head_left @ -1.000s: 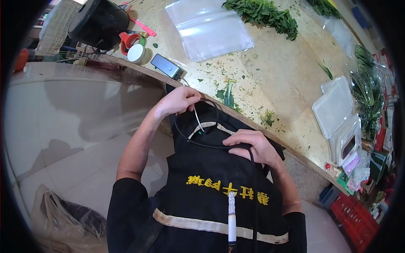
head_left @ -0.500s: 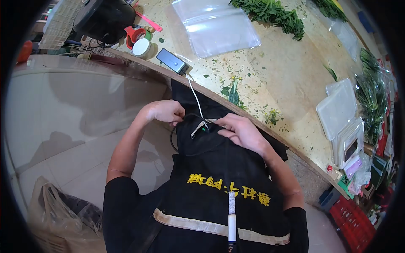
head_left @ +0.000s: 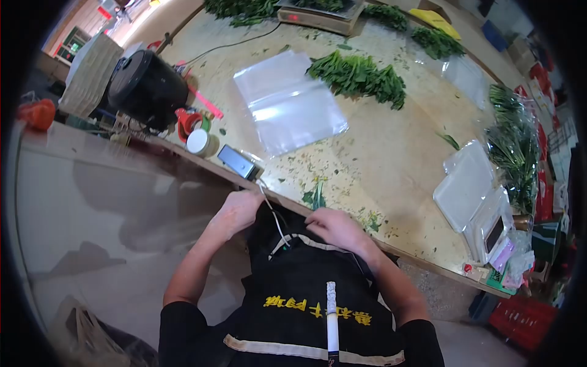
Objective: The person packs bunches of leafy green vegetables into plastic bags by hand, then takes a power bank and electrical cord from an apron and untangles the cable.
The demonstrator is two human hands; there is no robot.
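Observation:
My left hand (head_left: 237, 213) is at the table's front edge, just below a small grey device (head_left: 237, 161), its fingers curled in and their tips hidden. A white cable (head_left: 274, 215) runs from the device down past that hand to the pocket of the black apron (head_left: 299, 275). To the right, my right hand (head_left: 339, 229) bends over the apron's top near the table edge. Its fingers are partly hidden, and I cannot make out what either hand holds. A cigarette with long ash (head_left: 332, 321) juts up in front of the apron's yellow lettering.
On the wooden table (head_left: 391, 171) lie clear plastic bags (head_left: 290, 104), leafy greens (head_left: 358, 76) and scraps. A black pot (head_left: 148, 88) and white-lidded jar (head_left: 197, 142) are at left, a scale (head_left: 318, 18) at the back. White trays (head_left: 466, 183) and bagged greens (head_left: 513, 147) are at right.
The view has tilted up, showing more of the table's back. Both hands have shifted towards the table edge. The black cord loop seen between them is no longer visible.

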